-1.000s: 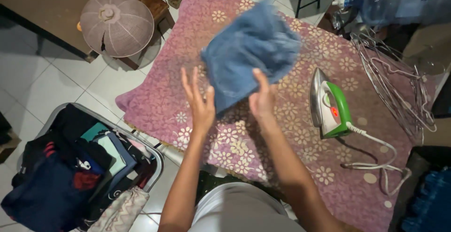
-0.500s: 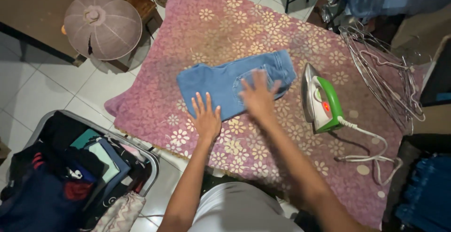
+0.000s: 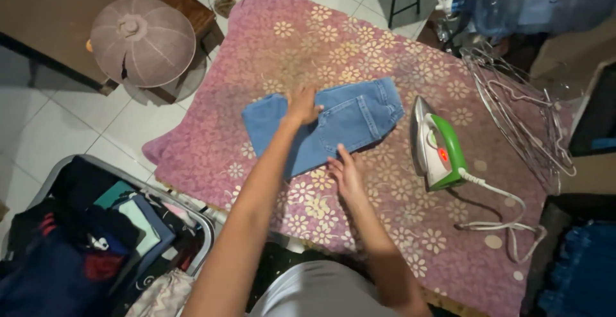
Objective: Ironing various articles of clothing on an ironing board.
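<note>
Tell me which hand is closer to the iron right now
The right hand. It rests at the near edge of the folded denim shorts, just left of the green and white iron. The left hand presses the shorts' far edge, farther away.

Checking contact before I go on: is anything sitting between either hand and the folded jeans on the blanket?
Nothing visible. The left hand rests on the folded jeans, and the right hand touches their near edge.

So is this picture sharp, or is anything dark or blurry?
Head view: the jeans and iron on the flowered blanket look fairly sharp; both hands, left and right, are slightly soft; the light is dim and the right-hand corners fall into deep shadow.
</note>
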